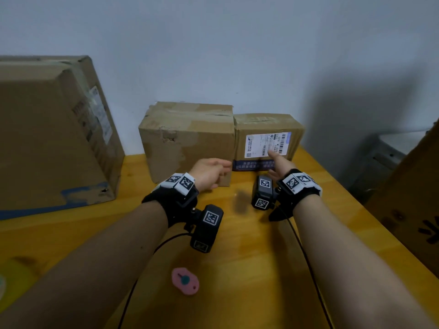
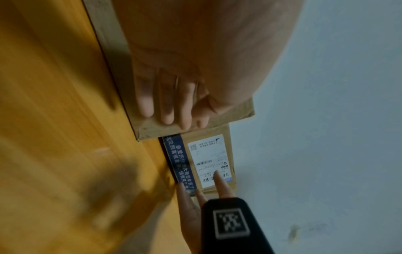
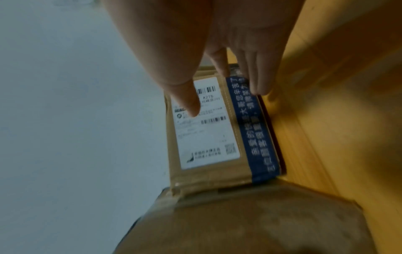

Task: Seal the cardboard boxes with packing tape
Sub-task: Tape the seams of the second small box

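Two small cardboard boxes stand side by side against the wall on a yellow wooden table (image 1: 249,245). The plain worn box (image 1: 187,138) is on the left. The right box (image 1: 266,138) carries a white shipping label (image 1: 267,144) and a blue printed tape band (image 1: 251,165) along its bottom. My left hand (image 1: 211,170) reaches with straight fingers (image 2: 165,110) in front of the plain box's lower right corner. My right hand (image 1: 276,162) is spread before the labelled box (image 3: 206,137), thumb (image 3: 187,101) over the label and fingers (image 3: 259,80) by the blue band. Neither hand holds anything.
A large cardboard box (image 1: 52,138) stands at the left of the table. A pink flat object with a teal centre (image 1: 185,280) lies near the front. Another cardboard piece (image 1: 413,198) rises at the right edge. Cables trail from both wrists.
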